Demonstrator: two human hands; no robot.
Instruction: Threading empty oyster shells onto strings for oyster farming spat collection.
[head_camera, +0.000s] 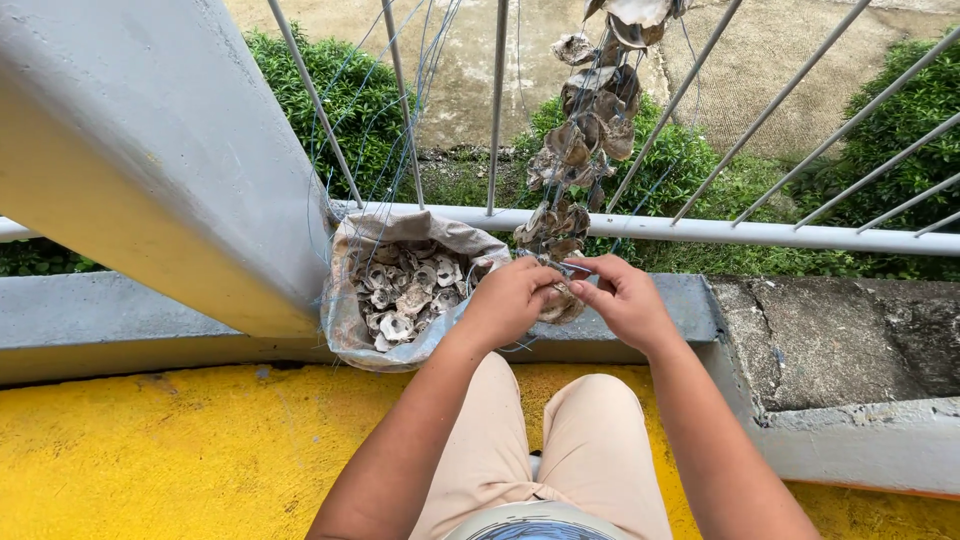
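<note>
A long string of oyster shells (585, 130) hangs down from the top of the view in front of a metal railing. My left hand (510, 300) cups the lowest shell (556, 304) of the string from the left. My right hand (625, 298) pinches a thin line or small tool at the same shell from the right. Both hands meet above a concrete ledge (690, 300). To the left of my left hand stands an open sack (350, 320) filled with several loose shells (410, 290).
A thick grey post (150, 150) leans across the left. Slanted railing bars (760, 232) stand behind the shells, with thin blue lines hanging by the sack. The floor (150, 450) is painted yellow. Green bushes lie beyond. My knees in beige trousers (560, 440) are below.
</note>
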